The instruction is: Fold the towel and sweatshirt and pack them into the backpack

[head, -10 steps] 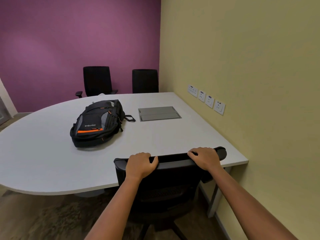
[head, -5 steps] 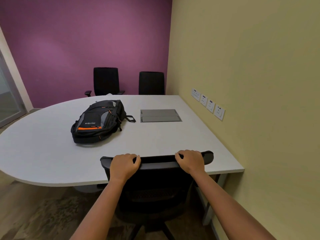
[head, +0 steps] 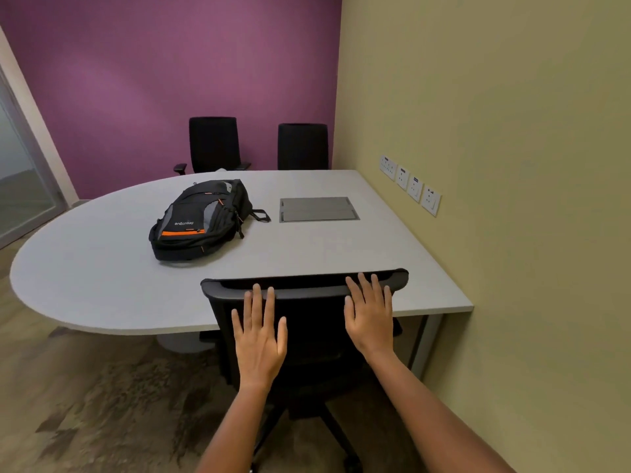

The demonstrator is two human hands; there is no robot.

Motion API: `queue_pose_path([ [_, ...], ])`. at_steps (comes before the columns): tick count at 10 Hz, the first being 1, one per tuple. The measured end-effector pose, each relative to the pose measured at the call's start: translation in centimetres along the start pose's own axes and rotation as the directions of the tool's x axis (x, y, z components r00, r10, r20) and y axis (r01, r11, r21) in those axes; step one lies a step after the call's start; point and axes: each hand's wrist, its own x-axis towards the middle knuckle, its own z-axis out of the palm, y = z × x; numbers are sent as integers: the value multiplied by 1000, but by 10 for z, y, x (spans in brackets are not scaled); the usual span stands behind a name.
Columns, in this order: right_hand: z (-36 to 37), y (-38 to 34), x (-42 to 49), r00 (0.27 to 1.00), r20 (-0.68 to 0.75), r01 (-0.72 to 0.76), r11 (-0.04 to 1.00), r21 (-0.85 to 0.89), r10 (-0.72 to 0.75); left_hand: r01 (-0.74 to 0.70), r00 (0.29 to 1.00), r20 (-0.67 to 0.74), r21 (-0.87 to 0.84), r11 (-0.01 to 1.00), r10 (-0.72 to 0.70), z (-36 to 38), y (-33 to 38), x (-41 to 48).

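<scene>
Head view, looking down over two bare forearms toward a grey table (head: 102, 285) in a small room with a purple wall and a yellow wall. Both hands are flat and spread, palms down, holding nothing. The left hand (head: 259, 339) lies over the back of a black chair (head: 307, 329) pushed up to the table's near edge, its fingertips near the chair's top rail. The right hand (head: 370, 314) sits further right, fingertips reaching over that rail. Whether the palms press on the chair or float just off it cannot be told. A black backpack (head: 201, 220) with an orange stripe lies flat on the table, zipped shut, left of a grey hatch (head: 318, 209) set in the tabletop. Two more chairs (head: 213, 143) stand at the far side. Wall sockets (head: 409, 184) line the yellow wall.
</scene>
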Motion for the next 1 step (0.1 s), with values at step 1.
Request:
queue_pose_path([
  [1,9,0,-27,998,-43,41,999,-10,-41,11,1000,-6,23,1000,-11,16,-4,-28],
])
